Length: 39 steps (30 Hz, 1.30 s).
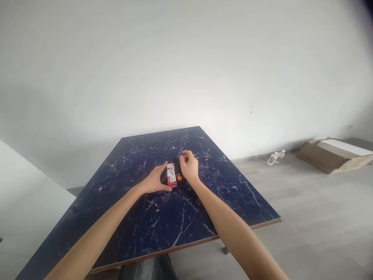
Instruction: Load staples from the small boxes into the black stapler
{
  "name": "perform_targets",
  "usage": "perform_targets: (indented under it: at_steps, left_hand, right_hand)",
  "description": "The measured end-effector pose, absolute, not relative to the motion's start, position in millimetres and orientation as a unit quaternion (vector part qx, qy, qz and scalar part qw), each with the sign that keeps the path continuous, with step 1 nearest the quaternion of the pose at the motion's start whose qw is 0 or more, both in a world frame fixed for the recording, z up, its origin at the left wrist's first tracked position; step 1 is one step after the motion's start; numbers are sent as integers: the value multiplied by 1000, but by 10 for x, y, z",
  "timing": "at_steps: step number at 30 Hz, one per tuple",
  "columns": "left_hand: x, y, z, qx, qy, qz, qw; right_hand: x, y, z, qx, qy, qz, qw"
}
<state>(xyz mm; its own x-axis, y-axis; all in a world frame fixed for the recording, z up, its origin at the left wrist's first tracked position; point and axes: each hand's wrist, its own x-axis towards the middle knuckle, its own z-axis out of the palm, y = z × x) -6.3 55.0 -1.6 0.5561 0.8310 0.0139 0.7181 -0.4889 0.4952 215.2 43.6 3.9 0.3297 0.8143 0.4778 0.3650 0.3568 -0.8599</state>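
A small red and white box [171, 175] stands on the dark blue marbled table [180, 217], near the middle. My left hand [155, 179] is around it from the left, with the thumb at its near end and the fingers at its far end. Right against the box's other side is a narrow black object [176, 166] with an orange patch; I cannot make out its kind. My right hand [190, 166] is beside this black object, fingers curled and thumb bent in towards the fingertips. Whatever those fingers may hold is too small or hidden to name.
A pale wall [186, 70] rises behind the table's far edge. On the floor to the right lie clear plastic bottles [273, 158] and an open cardboard box [320, 157] with a white panel on it. A white surface [23, 194] borders the table's left side.
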Motion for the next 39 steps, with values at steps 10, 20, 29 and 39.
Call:
perform_targets:
  at_steps: [10, 20, 29, 39]
  left_hand:
    - [1553, 1415, -98, 899, 379, 118, 186]
    - [1852, 1619, -186, 902, 380, 123, 160]
    - [1107, 1336, -270, 871, 391, 296, 34]
    - [564, 1211, -168, 761, 552, 342, 5]
  right_hand:
    - [3008, 631, 157, -672, -407, -42, 617]
    - [3186, 694, 94, -787, -315, 32, 529]
    - [2669, 610, -5, -573, -615, -157, 518]
    - [1913, 872, -230, -485, -783, -116, 371]
